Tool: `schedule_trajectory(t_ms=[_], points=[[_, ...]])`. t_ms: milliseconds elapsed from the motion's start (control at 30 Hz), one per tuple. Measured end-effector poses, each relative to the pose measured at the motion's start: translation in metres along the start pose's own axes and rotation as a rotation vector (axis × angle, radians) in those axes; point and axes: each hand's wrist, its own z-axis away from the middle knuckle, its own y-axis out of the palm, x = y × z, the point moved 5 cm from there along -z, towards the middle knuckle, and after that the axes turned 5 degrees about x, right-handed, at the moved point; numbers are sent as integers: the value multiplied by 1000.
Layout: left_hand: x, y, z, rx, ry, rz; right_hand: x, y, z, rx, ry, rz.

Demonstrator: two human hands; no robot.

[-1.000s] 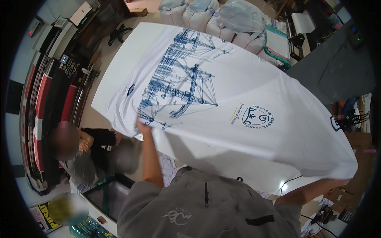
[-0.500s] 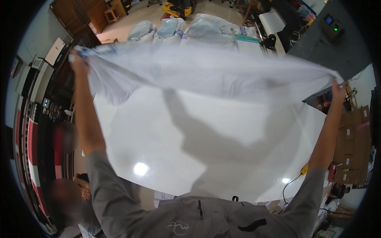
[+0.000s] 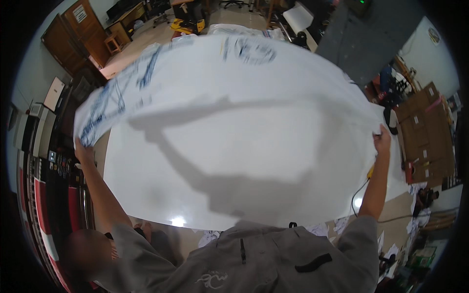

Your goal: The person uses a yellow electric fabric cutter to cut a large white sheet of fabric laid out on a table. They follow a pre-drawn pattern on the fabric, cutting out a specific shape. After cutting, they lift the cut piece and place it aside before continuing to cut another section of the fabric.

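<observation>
A wide white sheet of thin fabric point(image 3: 298, 71) with blue printed marks billows over the far part of a glossy white table point(image 3: 141, 183). At its left corner my left hand point(image 3: 84, 151) is closed on the edge. My right hand point(image 3: 382, 139) pinches the near right corner. Both arms are stretched out and apart, and the fabric bulges away from me between them, blurred by motion. Shadows of my arms and body fall across the table top.
A yellow tool point(image 3: 370, 171) with a black cable lies at the table's right edge. Cardboard boxes point(image 3: 425, 132) stack at the right, near a grey cabinet point(image 3: 366, 44). A person point(image 3: 90, 251) is at the lower left, beside red and white rolls point(image 3: 43, 210).
Both hands have come down and nearer to me, still holding the fabric. It has spread from a gathered band into a broad arch, showing its blue print.
</observation>
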Motion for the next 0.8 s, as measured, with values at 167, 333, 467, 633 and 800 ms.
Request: schedule_trajectory(t_ms=[167,333,467,633,800], points=[[29,-170,26,-306,11,-465,-111,-16,123,-133,5,716],[62,-254,73,-130,222,-1372,-196,-74,220,-161,-69,1042],[95,-290,130,-86,170,-1483,-215,-131,277,-209,-4,1195],[114,-309,181,-114,-72,-1771,-207,-184,329,-313,107,1363],[98,-292,219,-180,-308,-2003,-208,-171,349,-287,210,1479]])
